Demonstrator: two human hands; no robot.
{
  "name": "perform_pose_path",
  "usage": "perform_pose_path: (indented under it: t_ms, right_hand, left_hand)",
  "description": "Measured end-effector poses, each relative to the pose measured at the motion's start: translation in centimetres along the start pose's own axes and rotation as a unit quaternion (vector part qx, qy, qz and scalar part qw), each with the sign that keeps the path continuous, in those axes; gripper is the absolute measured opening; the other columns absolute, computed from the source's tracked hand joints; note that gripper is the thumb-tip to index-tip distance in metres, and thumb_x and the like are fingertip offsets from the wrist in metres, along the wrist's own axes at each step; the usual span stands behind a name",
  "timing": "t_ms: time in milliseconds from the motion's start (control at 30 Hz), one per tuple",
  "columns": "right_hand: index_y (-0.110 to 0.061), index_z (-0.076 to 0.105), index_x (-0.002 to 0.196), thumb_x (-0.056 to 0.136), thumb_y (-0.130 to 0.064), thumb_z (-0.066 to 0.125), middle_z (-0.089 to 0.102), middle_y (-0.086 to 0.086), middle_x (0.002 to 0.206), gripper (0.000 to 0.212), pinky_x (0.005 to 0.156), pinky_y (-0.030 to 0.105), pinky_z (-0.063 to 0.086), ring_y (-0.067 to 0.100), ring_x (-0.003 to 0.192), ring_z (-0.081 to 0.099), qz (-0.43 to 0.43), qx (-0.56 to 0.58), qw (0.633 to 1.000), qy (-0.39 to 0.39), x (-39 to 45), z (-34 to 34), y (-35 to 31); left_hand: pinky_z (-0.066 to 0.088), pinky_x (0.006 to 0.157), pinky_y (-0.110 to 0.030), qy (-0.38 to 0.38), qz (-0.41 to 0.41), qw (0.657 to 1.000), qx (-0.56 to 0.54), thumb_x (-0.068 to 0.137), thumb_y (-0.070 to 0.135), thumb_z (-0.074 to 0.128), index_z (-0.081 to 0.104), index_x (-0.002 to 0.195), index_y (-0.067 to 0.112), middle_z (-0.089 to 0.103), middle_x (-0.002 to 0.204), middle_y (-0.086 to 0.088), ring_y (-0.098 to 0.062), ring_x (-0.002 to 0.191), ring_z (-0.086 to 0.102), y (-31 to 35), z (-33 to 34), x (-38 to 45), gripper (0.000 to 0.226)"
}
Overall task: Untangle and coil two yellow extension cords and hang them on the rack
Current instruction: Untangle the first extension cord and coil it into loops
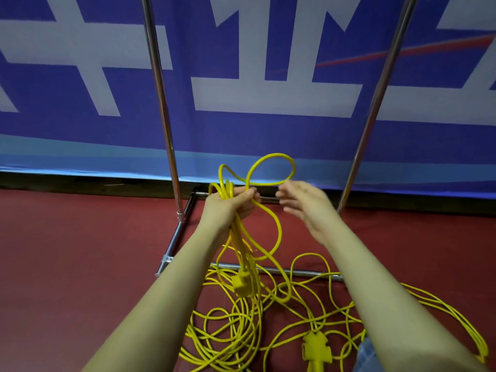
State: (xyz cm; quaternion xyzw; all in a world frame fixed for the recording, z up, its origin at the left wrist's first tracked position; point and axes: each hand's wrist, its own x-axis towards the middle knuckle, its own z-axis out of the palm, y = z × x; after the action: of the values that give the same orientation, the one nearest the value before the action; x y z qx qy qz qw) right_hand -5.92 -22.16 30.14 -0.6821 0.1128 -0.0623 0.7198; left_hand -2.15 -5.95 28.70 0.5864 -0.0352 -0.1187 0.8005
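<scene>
1. Left hand [230,204] clamped round a bundle of yellow cord loops [228,187], held above the red floor [80,251].
2. Right hand [303,204] blurred, fingers spread, gripping nothing; a fresh loop [271,167] arcs between the hands.
3. Remaining cord [241,326] lies tangled on the floor by the rack [161,103] base; two plug ends [314,347] visible.
4. Judgement: cord is light, springy, twist-prone; take hold just beyond the bundle, feeding slack loop by loop.

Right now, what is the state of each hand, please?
Left hand: closed, gripping a bundle of yellow cord loops.
Right hand: open, fingers relaxed, holding nothing; blurred.
</scene>
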Motion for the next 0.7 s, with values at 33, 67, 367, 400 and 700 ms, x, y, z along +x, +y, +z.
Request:
perform_pose_path:
  t_ms: [33, 67, 367, 400, 700]
  right_hand:
    - [-0.018, 0.061, 0.086, 0.093, -0.027, 0.057, 0.067, 0.002, 0.087, 0.013, 0.071, 0.023, 0.044, 0.013, 0.079, 0.060, 0.015, -0.062, 0.997, -0.032, -0.2, 0.1, 0.6]
    - [-0.017, 0.062, 0.084, 0.091, -0.025, 0.061, 0.067, 0.003, 0.085, 0.010, 0.066, 0.021, 0.043, 0.012, 0.074, 0.059, 0.030, -0.110, 0.991, -0.074, -0.5, 0.2, 1.2]
    - [-0.003, 0.056, 0.083, 0.092, 0.001, 0.054, 0.056, 0.010, 0.064, 0.010, 0.061, 0.027, 0.056, 0.016, 0.051, 0.063, 0.034, 0.094, 0.994, 0.037, -0.4, 2.1, 1.4]
    - [-0.003, 0.055, 0.083, 0.093, 0.000, 0.053, 0.057, 0.011, 0.065, 0.010, 0.060, 0.028, 0.056, 0.016, 0.051, 0.064, 0.029, 0.112, 0.991, 0.063, -0.3, 2.0, 1.4]
    - [-0.013, 0.057, 0.086, 0.101, -0.020, 0.043, 0.072, 0.000, 0.072, 0.022, 0.085, 0.036, 0.051, 0.013, 0.081, 0.070, -0.033, 0.307, 0.947, 0.086, 0.7, 0.3, -0.3]
  left_hand:
    - [0.058, 0.073, -0.027, 0.011, 0.004, 1.000, -0.013, 0.089, 0.006, 0.064, 0.070, 0.084, 0.003, 0.072, 0.077, -0.008, -0.017, 0.073, 0.069, 0.1, -0.1, 0.2, 0.008]
    - [0.058, 0.072, -0.026, 0.018, 0.008, 1.000, -0.025, 0.090, 0.006, 0.063, 0.069, 0.083, 0.003, 0.071, 0.076, -0.008, -0.016, 0.072, 0.069, 0.3, -0.2, 0.3, 0.010]
    - [0.059, 0.067, -0.027, 0.038, 0.010, 0.996, -0.074, 0.096, 0.014, 0.056, 0.065, 0.095, 0.003, 0.071, 0.092, -0.011, -0.017, 0.079, 0.072, 1.6, -2.2, 1.2, 0.014]
    - [0.059, 0.067, -0.026, 0.029, 0.002, 0.997, -0.075, 0.097, 0.015, 0.054, 0.064, 0.097, 0.003, 0.071, 0.095, -0.012, -0.017, 0.080, 0.073, 1.5, -2.3, 1.1, 0.016]
    - [0.055, 0.071, -0.020, -0.027, -0.020, 0.999, 0.006, 0.101, 0.017, 0.046, 0.066, 0.099, 0.006, 0.072, 0.095, -0.007, -0.008, 0.081, 0.072, 0.9, -2.3, 0.6, 0.023]
